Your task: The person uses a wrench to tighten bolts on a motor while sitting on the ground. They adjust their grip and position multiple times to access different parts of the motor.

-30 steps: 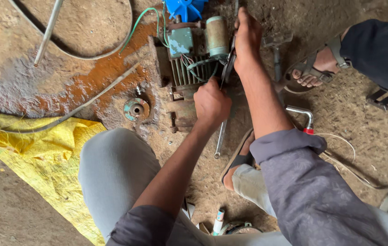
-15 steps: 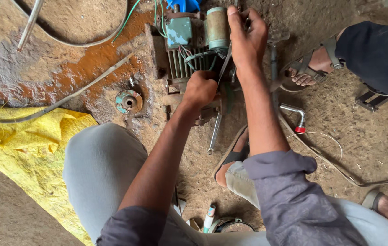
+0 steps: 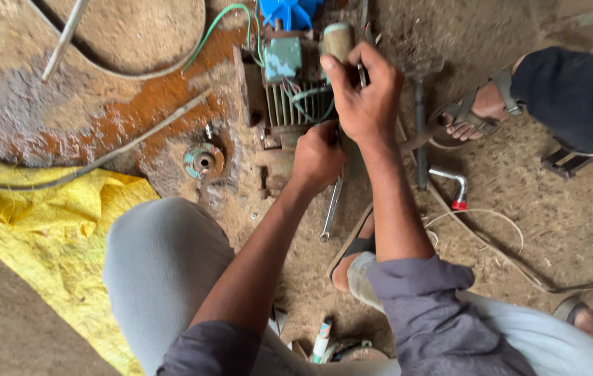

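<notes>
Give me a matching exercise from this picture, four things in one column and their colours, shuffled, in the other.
Things:
1. fan
2. sheet
3. pipe elbow's cap
4. motor's terminal box

Colours:
A. yellow
B. teal green
C. blue
D. red

Pairs: 1-C, 2-A, 3-D, 4-B

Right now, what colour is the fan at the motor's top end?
Bright blue fan, head view.

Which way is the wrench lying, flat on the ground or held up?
Partly raised: the wrench slants from the left hand down to the dirt, its lower end resting there.
</notes>
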